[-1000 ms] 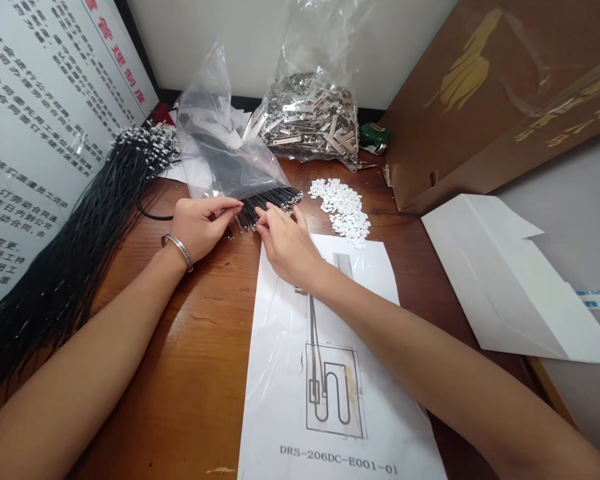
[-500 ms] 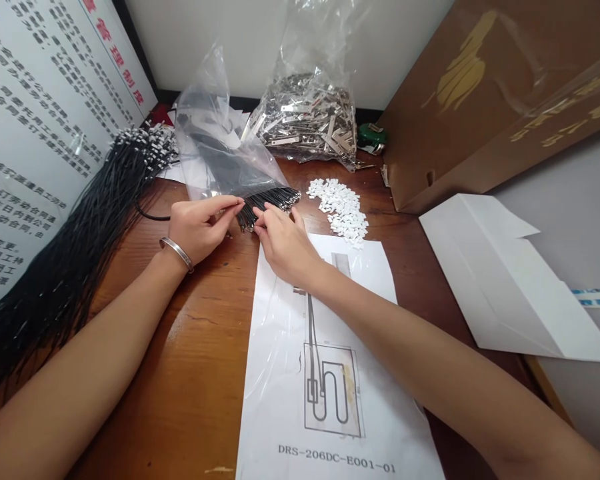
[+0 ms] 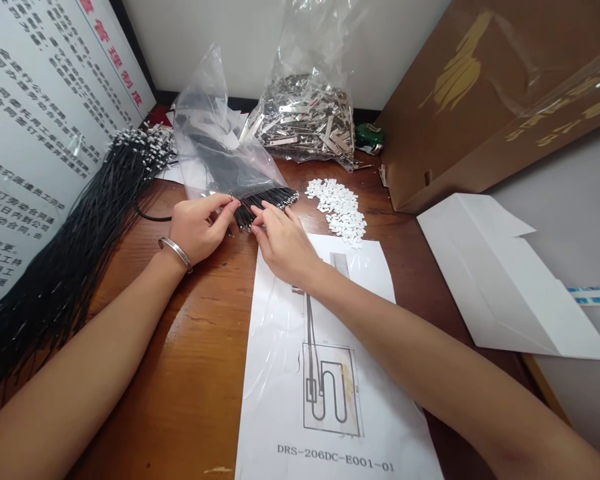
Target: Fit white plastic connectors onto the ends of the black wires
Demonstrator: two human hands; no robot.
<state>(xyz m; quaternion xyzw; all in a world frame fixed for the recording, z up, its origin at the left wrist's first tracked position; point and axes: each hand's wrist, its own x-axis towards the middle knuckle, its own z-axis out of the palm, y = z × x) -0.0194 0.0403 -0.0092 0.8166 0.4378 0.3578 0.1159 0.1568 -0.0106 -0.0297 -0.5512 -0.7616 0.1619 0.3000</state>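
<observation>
My left hand (image 3: 200, 223), with a metal bangle on its wrist, pinches the end of a thin black wire between thumb and forefinger. My right hand (image 3: 287, 243) reaches in just beside it, its thumb and fingertips pressed together at the wire ends; what they grip is too small to make out. Under and behind the fingertips lies a bundle of black wires (image 3: 275, 195) with shiny metal tips, sticking out of a clear plastic bag (image 3: 230, 163). A pile of small white plastic pieces (image 3: 337, 210) lies to the right of my right hand.
A printed drawing sheet (image 3: 275, 413) lies under my right forearm. Farther back stands a clear bag of metal strips (image 3: 305, 120) beside a green tape measure (image 3: 370, 138). Long black wires with white ends (image 3: 65, 260) hang at left. At right are a brown box (image 3: 430, 140) and folded white card (image 3: 500, 280).
Both hands keep nearly the same place; the fingertips have shifted slightly at the wire ends. The whole view has moved a little.
</observation>
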